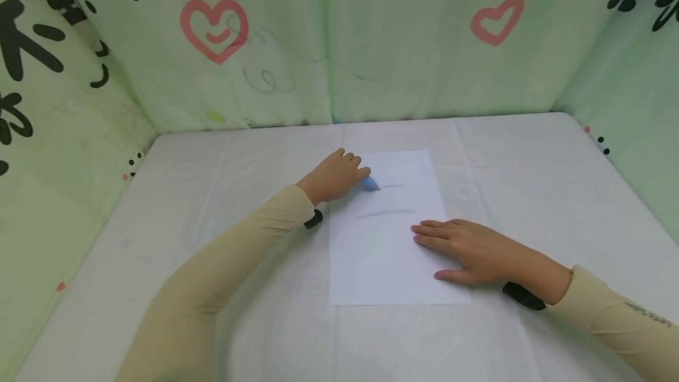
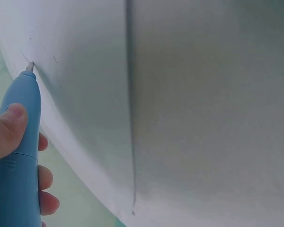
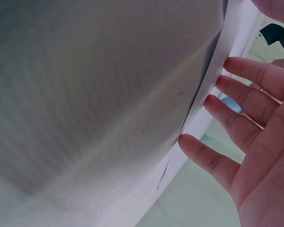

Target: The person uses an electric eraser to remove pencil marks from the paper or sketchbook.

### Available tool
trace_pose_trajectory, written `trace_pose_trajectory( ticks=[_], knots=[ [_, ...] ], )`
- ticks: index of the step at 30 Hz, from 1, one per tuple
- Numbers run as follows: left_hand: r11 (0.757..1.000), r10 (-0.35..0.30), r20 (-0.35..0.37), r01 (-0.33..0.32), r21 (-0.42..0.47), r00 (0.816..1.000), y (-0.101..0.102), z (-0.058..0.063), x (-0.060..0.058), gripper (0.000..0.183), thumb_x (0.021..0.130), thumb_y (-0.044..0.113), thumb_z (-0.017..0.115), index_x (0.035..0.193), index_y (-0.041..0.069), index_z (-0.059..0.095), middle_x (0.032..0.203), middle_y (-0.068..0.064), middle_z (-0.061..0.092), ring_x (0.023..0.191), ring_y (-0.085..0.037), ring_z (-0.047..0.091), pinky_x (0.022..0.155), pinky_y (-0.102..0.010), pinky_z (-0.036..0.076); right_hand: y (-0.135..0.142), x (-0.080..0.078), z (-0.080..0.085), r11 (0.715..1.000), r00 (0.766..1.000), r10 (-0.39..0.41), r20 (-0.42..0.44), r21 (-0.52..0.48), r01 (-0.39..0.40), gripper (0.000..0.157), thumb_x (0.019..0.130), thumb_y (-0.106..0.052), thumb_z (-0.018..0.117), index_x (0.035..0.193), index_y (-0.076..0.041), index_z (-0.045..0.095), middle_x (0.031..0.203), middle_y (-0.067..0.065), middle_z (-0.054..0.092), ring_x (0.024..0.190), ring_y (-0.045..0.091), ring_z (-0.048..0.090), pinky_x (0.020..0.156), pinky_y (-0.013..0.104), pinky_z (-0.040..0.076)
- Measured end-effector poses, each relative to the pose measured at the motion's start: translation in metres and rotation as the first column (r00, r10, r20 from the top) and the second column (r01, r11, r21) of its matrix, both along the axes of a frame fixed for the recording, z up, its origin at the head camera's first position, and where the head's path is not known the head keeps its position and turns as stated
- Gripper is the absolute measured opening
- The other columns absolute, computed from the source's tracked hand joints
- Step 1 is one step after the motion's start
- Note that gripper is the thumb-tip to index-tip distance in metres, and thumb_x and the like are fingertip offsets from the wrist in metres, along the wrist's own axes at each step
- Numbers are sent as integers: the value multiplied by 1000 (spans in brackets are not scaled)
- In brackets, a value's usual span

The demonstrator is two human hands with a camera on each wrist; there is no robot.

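Observation:
My left hand (image 1: 336, 177) grips a blue electric eraser (image 2: 21, 127), a thick tapered body with a seam and a short narrow tip. Its thumb lies along the body, the other fingers wrapped behind. In the left wrist view the tip meets the white sheet of paper (image 1: 382, 270), next to fine dark marks. The head view shows the tip at the left end of the upper of two faint grey lines. On the paper's right edge rests my right hand (image 1: 464, 249), fingers straight and thumb spread; the right wrist view shows its fingertips (image 3: 187, 139) along that edge.
A creased white cloth covers the table (image 1: 530, 181). Green curtains (image 1: 398, 52) with red hearts and black drawings enclose the back and both sides. Black straps (image 1: 524, 296) sit at both wrists, below the beige sleeves.

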State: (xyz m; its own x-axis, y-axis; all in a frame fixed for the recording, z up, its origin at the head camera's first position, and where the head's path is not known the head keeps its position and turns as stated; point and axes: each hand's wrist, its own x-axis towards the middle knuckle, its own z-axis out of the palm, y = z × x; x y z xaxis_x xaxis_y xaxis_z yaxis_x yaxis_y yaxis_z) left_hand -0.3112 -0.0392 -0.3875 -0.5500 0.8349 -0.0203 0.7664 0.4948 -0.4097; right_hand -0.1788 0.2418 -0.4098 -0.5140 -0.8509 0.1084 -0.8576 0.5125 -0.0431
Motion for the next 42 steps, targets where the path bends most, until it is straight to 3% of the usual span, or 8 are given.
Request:
trace_pose_trajectory(
  ticks=[8,13,21,25,42],
  knots=[
    [1000,-17,-6,17,19,1000,11,2,2,19,94,24,55,111,16,58,97,-5,65,87,-20,61,79,-31,45,-1,0,1,1000,1000,-1,15,6,1,55,87,-40,63,128,-3,55,135,10,55,122,29,54,90,42,48],
    [1000,-10,6,11,-14,1000,14,3,3,20,95,24,54,113,15,57,102,-6,66,91,-22,61,84,-33,45,-1,-1,-2,1000,1000,4,3,-2,-4,55,88,-40,63,128,-4,55,135,9,55,122,28,54,90,42,47],
    [998,32,30,-31,-50,999,5,7,4,24,96,26,52,117,15,57,107,-7,65,98,-23,63,91,-37,46,0,0,-2,1000,1000,3,6,-1,-3,55,88,-40,62,129,-4,55,136,9,54,123,27,53,91,41,47],
    [999,40,35,-39,-35,999,1,6,3,23,96,25,53,116,15,57,105,-7,65,96,-23,62,88,-36,46,0,0,-2,1000,1000,4,6,-4,-4,55,88,-39,63,129,-4,55,136,9,55,123,27,53,90,42,47],
    [999,24,30,-23,-27,999,3,3,0,22,96,23,52,116,15,57,104,-7,65,92,-22,62,85,-34,46,-1,1,2,1000,999,-19,36,20,18,56,88,-39,62,130,-4,54,137,9,54,124,29,52,92,42,47]
  ],
)
